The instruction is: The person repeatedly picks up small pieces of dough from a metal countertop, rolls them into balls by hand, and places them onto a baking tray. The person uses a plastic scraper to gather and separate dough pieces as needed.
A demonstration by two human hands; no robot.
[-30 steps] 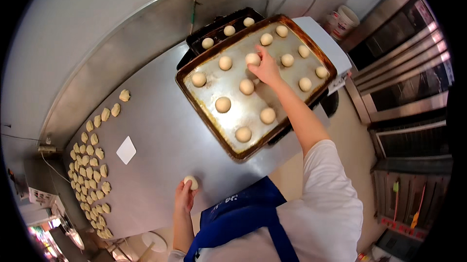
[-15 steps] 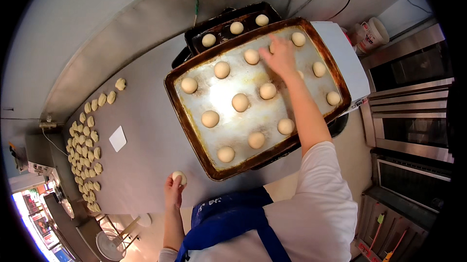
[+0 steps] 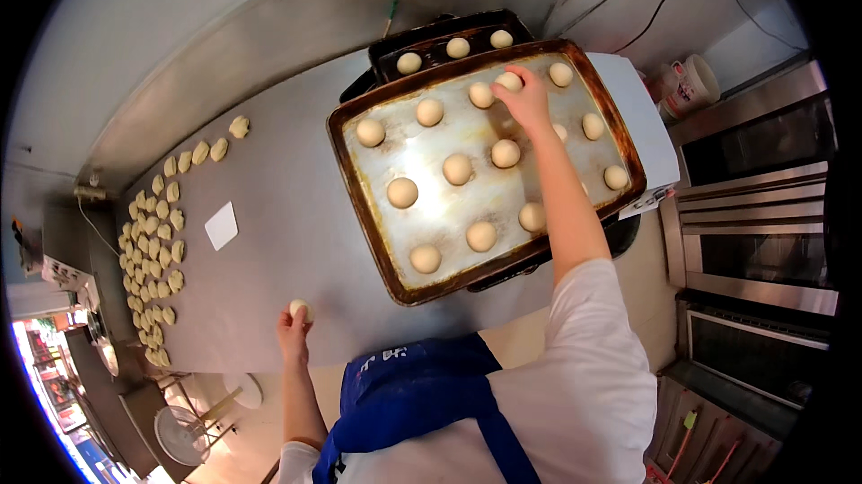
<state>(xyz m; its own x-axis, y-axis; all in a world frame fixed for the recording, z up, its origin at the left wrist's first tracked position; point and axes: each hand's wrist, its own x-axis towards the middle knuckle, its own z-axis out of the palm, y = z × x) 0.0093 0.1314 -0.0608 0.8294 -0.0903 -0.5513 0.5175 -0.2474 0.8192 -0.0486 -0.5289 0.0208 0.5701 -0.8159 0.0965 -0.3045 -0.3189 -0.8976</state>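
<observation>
Pinched in the fingers of my left hand is a pale round dough ball, held over the table's front edge. My right hand reaches across the large metal baking tray and grips a second dough ball near its far edge. Several smooth dough balls sit spaced in rows on that tray, whose rim is brown and stained. My right forearm partly covers a few of them on the right side.
Behind the large tray, a dark tray carries more dough balls. Many rough dough pieces lie at the left of the grey table, near a white flat scraper. Ovens stand at the right; a white bucket sits behind.
My right fingers, blurred over the tray before, now close round a dough ball there. My left hand still holds its ball, slightly farther left. The whole view has shifted a little.
</observation>
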